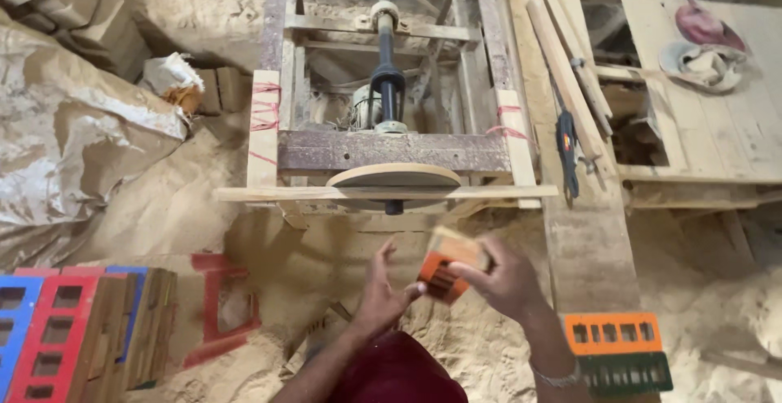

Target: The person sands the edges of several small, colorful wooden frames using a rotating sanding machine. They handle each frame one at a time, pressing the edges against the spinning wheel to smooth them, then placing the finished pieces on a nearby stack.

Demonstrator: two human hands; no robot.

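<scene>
Orange block (444, 269) between right fingers (476, 271)

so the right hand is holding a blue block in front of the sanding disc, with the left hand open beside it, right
Not quite: the block is orange, with a bare wooden face, not blue. The head view shows the right hand gripping it in front of the sanding disc, with the left hand open beside it, fingers spread.

Orange-painted slotted wooden block (446, 266); red and blue slotted wooden panels (41, 330); orange-over-green slotted wooden pieces (617, 350); tan sawdust floor (481, 346).
</scene>
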